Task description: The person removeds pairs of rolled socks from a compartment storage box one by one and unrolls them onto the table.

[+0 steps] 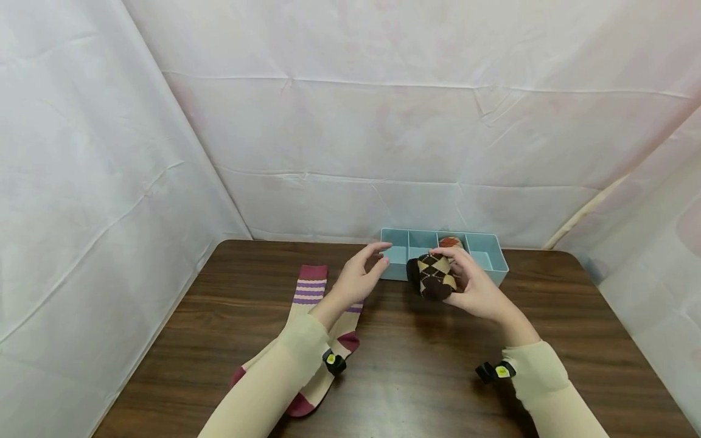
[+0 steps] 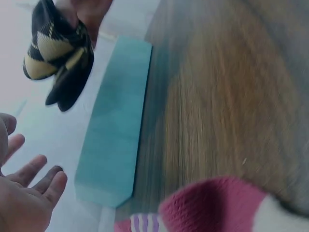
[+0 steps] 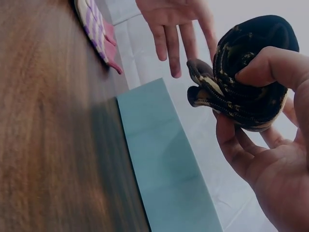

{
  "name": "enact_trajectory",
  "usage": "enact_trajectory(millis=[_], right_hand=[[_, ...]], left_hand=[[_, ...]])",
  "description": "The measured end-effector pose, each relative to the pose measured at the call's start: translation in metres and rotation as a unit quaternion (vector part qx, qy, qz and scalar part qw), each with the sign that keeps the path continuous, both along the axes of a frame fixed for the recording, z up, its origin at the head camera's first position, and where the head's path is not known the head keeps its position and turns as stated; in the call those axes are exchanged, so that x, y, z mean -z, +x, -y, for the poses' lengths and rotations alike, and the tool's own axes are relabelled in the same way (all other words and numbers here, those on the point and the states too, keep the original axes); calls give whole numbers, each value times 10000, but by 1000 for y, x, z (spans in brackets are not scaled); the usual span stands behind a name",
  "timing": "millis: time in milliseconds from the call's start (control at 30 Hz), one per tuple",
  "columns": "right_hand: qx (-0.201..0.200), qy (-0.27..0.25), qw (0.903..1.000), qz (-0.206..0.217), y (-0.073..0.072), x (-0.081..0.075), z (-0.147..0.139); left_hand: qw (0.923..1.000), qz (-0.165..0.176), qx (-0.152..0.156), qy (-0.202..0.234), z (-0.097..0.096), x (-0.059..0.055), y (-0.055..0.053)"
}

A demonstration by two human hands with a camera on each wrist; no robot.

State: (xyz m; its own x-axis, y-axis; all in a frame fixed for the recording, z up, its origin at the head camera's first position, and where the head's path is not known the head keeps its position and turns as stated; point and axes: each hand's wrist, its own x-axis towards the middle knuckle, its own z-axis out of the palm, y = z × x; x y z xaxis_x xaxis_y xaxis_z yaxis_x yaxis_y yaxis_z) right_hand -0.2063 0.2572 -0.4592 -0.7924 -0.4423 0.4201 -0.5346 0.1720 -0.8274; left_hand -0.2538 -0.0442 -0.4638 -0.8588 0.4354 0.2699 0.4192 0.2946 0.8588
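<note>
Sock roll (image 1: 436, 275) sits between curled fingers and thumb of our right grip (image 1: 477, 291); its protruding ends could unroll if we slacken. Our left grip (image 1: 358, 277) spreads empty left of it, the divided box (image 1: 398, 272) just beyond.

Head view high, facing forward, down; wrist views close, tipped sideways, sharing tray (image 2: 116, 125).

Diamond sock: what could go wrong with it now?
The rolled sock might come undone: its ends stick out, and only the right hand holds it. If it goes into the box, it could snag on a divider.
</note>
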Motion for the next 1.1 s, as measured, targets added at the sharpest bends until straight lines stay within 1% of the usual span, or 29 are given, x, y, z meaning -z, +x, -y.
enact_trajectory(millis=[67,167,233,300,400,533,600,733,867,933,1000,1100], right_hand=[[-113,38,9999,7,5,0,0],[-474,95,9988,18,12,1,1],[-787,121,9968,50,16,1,2],[-1104,109,9937,137,20,2,3],[-1490,53,9882,340,25,2,6],[-1792,2,9823,546,29,4,11],[-1824,46,9816,562,30,5,14],[-1948,190,9789,584,29,9,21],[-1945,381,9778,684,28,10,26],[-1827,443,9785,846,29,10,28],[-1601,456,9815,941,30,11,29],[-1219,380,9882,840,32,14,32]], left_hand=[[9999,33,105,76,-1,-2,8],[9996,112,248,38,-3,-3,22],[9991,193,367,15,-4,-2,32],[9982,326,499,41,-5,-1,42],[9955,571,715,228,-6,4,55],[9917,869,845,440,-5,10,69],[9901,985,832,564,-3,13,75],[9851,1325,712,837,1,17,88],[9810,1543,571,1024,3,21,94],[9802,1610,456,1059,3,22,96],[9766,1768,343,1177,2,24,96],[9693,2043,95,1364,2,27,97]])
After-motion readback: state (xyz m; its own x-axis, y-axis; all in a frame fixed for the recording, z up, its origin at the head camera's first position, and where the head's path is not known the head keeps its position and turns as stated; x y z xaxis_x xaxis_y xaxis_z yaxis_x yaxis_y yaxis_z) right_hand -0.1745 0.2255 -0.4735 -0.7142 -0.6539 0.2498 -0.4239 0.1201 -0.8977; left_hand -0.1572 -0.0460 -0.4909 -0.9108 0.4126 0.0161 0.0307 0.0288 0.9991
